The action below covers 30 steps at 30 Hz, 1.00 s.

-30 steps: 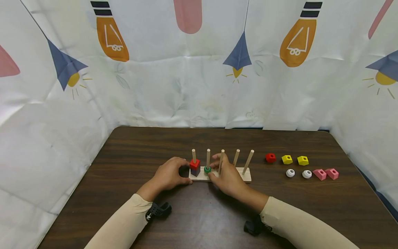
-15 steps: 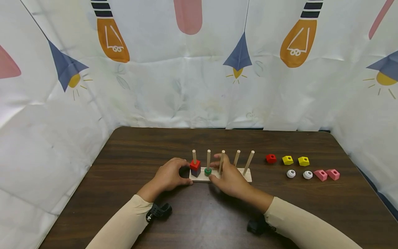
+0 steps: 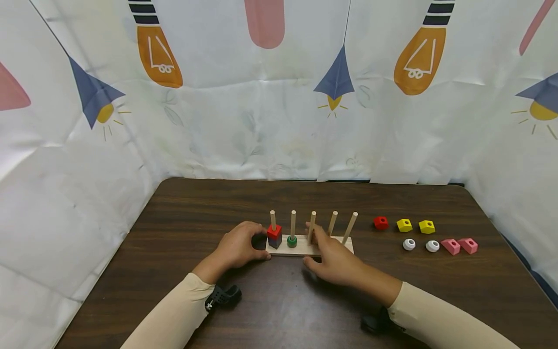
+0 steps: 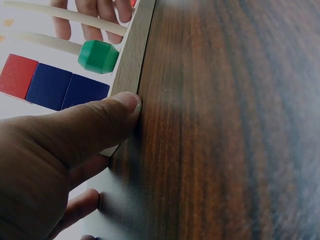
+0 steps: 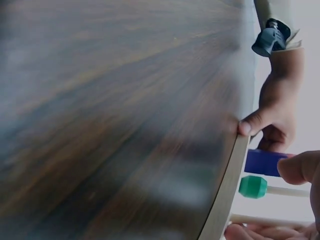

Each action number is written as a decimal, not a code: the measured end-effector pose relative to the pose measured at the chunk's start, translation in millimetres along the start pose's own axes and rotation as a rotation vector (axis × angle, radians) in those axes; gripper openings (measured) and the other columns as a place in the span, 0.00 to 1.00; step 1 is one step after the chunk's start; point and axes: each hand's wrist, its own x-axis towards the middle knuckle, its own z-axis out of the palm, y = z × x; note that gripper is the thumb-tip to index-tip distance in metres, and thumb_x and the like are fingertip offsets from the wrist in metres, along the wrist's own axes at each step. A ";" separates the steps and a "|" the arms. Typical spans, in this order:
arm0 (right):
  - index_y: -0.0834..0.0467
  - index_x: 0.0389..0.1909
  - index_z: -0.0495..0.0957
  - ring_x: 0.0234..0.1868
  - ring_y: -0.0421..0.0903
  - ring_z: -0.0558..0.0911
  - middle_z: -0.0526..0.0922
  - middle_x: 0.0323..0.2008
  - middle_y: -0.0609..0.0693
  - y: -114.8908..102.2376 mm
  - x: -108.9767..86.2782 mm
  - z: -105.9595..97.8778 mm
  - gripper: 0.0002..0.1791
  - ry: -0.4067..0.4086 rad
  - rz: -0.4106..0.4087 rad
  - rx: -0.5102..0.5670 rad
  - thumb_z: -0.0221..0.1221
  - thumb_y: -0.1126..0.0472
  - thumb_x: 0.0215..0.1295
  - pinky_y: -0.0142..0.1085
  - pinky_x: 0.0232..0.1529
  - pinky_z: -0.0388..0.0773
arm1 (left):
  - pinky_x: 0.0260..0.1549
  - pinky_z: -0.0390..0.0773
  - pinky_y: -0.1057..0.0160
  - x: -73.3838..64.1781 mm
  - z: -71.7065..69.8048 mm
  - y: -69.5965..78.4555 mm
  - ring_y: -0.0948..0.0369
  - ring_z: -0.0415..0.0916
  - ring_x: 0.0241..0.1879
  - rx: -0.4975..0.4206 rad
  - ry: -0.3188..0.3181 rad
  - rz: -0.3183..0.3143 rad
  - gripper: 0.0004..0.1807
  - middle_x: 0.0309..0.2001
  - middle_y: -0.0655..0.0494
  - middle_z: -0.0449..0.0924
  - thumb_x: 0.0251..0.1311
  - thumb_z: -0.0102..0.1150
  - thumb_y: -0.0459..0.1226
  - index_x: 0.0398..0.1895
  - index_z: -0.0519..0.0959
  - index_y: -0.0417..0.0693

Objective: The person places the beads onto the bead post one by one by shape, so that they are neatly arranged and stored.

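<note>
A pale wooden peg board [image 3: 301,249] with several upright pegs stands on the table. My left hand [image 3: 237,245] grips its left end, the thumb [image 4: 120,107] pressed on the front edge. On the leftmost peg is a stack of blue cubes [image 4: 60,89] with a red cube [image 3: 274,231] on top. A green faceted bead [image 3: 292,241] sits at the foot of the second peg. My right hand [image 3: 335,257] is around the middle of the board, apart from the bead, with fingers spread behind the pegs and thumb in front. It holds nothing.
To the right of the board lie a red block [image 3: 380,223], two yellow blocks [image 3: 404,225], two white round beads [image 3: 409,244] and two pink blocks [image 3: 451,246]. The dark wooden table [image 3: 209,203] meets a printed cloth backdrop [image 3: 279,131] behind it.
My right hand has let go of the green bead and drawn back to the right, its thumb and fingers spreading. The bead stays on the second peg. The left hand holds still.
</note>
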 end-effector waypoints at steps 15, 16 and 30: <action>0.61 0.74 0.62 0.60 0.51 0.81 0.80 0.62 0.54 24.7 -31.6 -26.7 0.37 -0.111 -0.097 -0.077 0.65 0.58 0.69 0.51 0.58 0.77 | 0.55 0.77 0.44 -1.7 1.4 -0.2 0.52 0.75 0.61 0.001 0.003 -0.004 0.30 0.56 0.53 0.81 0.44 0.84 0.50 0.53 0.85 0.53; 0.61 0.73 0.63 0.60 0.51 0.81 0.81 0.61 0.55 27.3 -34.3 -29.0 0.35 -0.112 -0.109 -0.083 0.65 0.58 0.70 0.51 0.58 0.78 | 0.55 0.77 0.44 -1.7 1.4 0.0 0.52 0.75 0.61 0.000 0.003 -0.004 0.31 0.56 0.53 0.81 0.44 0.84 0.50 0.53 0.85 0.53; 0.58 0.66 0.74 0.56 0.50 0.83 0.82 0.58 0.52 67.0 -68.2 -62.4 0.27 -0.025 -0.067 -0.194 0.67 0.57 0.69 0.51 0.54 0.80 | 0.57 0.76 0.46 -0.8 0.7 0.4 0.52 0.75 0.62 -0.003 0.003 0.000 0.30 0.58 0.52 0.81 0.45 0.83 0.50 0.53 0.86 0.53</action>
